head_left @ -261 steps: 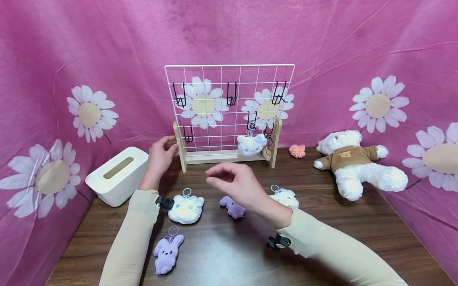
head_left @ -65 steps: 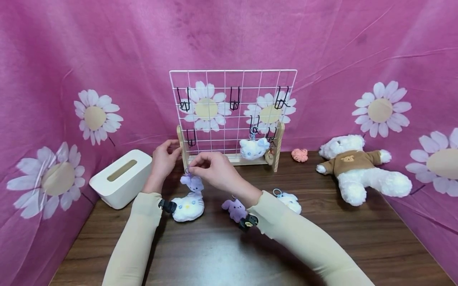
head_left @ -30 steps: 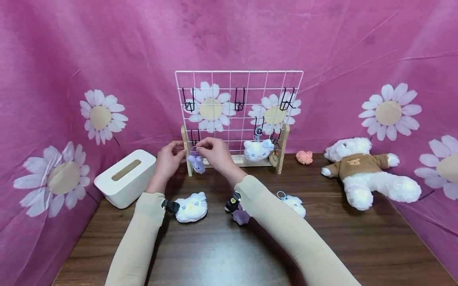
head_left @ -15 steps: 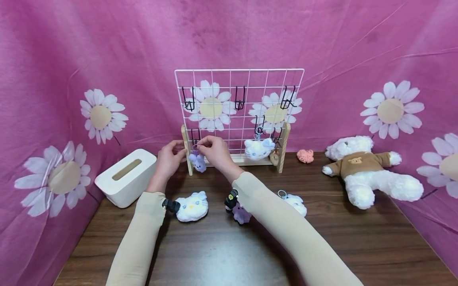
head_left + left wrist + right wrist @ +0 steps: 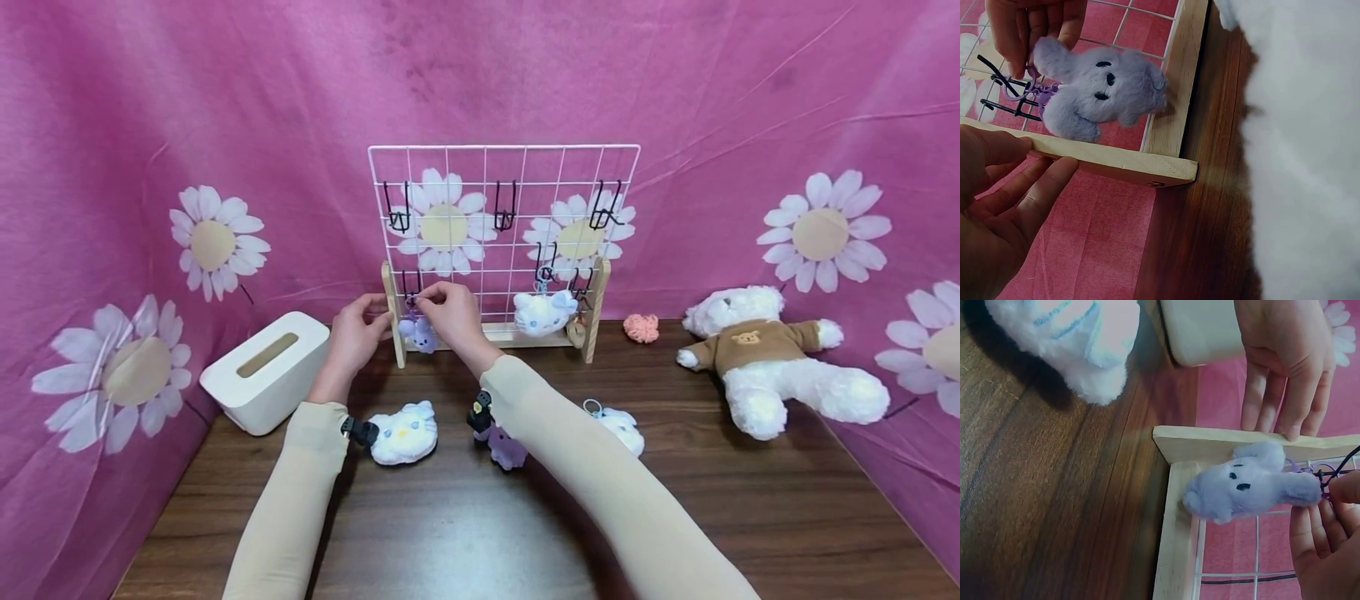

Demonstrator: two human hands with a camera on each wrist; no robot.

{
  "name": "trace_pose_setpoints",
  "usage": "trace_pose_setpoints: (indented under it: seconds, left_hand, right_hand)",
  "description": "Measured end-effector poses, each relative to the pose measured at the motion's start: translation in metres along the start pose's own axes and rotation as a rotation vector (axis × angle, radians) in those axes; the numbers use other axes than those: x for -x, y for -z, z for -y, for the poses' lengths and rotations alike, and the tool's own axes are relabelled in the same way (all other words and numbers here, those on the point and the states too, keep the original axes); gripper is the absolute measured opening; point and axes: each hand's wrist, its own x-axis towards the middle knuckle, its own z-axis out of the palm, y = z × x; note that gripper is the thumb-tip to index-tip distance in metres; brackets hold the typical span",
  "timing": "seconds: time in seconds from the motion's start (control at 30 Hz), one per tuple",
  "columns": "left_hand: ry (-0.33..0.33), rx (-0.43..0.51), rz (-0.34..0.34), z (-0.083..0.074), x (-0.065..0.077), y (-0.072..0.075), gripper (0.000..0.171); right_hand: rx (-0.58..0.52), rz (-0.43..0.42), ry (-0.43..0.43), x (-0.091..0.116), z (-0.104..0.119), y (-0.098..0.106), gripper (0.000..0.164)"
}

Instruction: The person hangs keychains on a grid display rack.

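My right hand (image 5: 456, 318) pinches the purple ring (image 5: 1012, 89) of a purple plush bunny keychain (image 5: 422, 334) at the rack's lower left. In the left wrist view the ring overlaps the prongs of a black hook (image 5: 1019, 111); whether it is fully seated I cannot tell. The bunny hangs below, its face showing in both wrist views. My left hand (image 5: 356, 335) grips the left wooden post (image 5: 1116, 159) of the white wire grid rack (image 5: 504, 148), thumb and fingers on opposite sides. A white plush cat keychain (image 5: 545, 314) hangs on another hook at the lower right.
On the table lie two white plush cat keychains (image 5: 405, 435) (image 5: 621, 429) and another purple plush (image 5: 507, 448), partly behind the right wrist. A white tissue box (image 5: 258, 383) stands left. A coral knitted piece (image 5: 641, 327) and a teddy bear (image 5: 765, 350) lie right. Higher hooks (image 5: 505, 208) hold nothing.
The purple bunny went from the front left of the table, pinched by the right hand, up to the lower left hook. Lately its ring moved slightly onto the hook's area. The left hand stayed put.
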Motion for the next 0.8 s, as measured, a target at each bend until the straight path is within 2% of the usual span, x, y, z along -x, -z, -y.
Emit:
trace_pose_setpoints:
  seconds: [0.43, 0.8]
  left_hand:
    - [-0.005, 0.000, -0.008, 0.002, 0.000, -0.002, 0.037]
    - [0.001, -0.032, -0.007, 0.000, 0.002, 0.000, 0.038]
  right_hand:
    - [-0.024, -0.030, -0.007, -0.001, -0.001, -0.003, 0.015]
    - [-0.026, 0.002, 0.043, 0.019, -0.012, 0.018, 0.017]
